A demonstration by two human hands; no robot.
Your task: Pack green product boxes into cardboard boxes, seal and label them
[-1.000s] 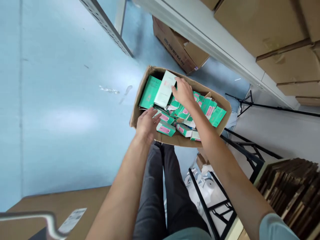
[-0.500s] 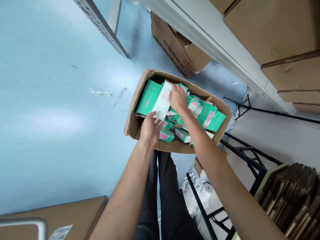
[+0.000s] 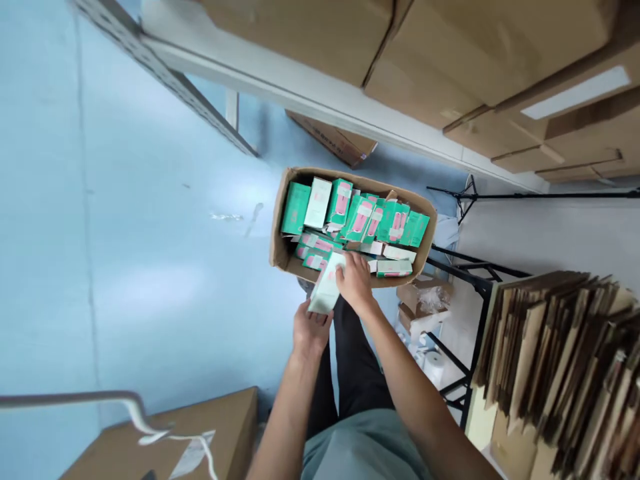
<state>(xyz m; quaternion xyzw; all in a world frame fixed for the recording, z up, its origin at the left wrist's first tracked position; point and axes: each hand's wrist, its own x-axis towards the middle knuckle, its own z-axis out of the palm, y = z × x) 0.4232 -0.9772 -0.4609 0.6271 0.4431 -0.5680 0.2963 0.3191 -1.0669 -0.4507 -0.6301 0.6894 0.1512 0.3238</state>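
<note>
Between my two hands is a small carton (image 3: 326, 288) with a pale white-green face and faint pink print. My left hand (image 3: 311, 328) grips its lower end, and the fingers of my right hand (image 3: 355, 279) close on its upper right edge. The carton is tilted over the near rim of a large brown cardboard box (image 3: 276, 230). Inside that box stand and lie several green and pink cartons (image 3: 361, 217). Another white-faced carton (image 3: 319, 203) leans among them at the left.
A metal shelf frame (image 3: 350, 113) carrying brown boxes (image 3: 480, 53) runs along the far side. Beneath it sits another box (image 3: 330, 137). Flattened cardboard sheets (image 3: 555, 353) stand upright at the right by a black metal frame (image 3: 473, 387). A big carton (image 3: 220, 427) is at the lower left.
Both hands have drawn the white-faced carton from above the box's contents toward my body, past the near rim. My view has shifted, showing more of the shelf and the cardboard sheets.
</note>
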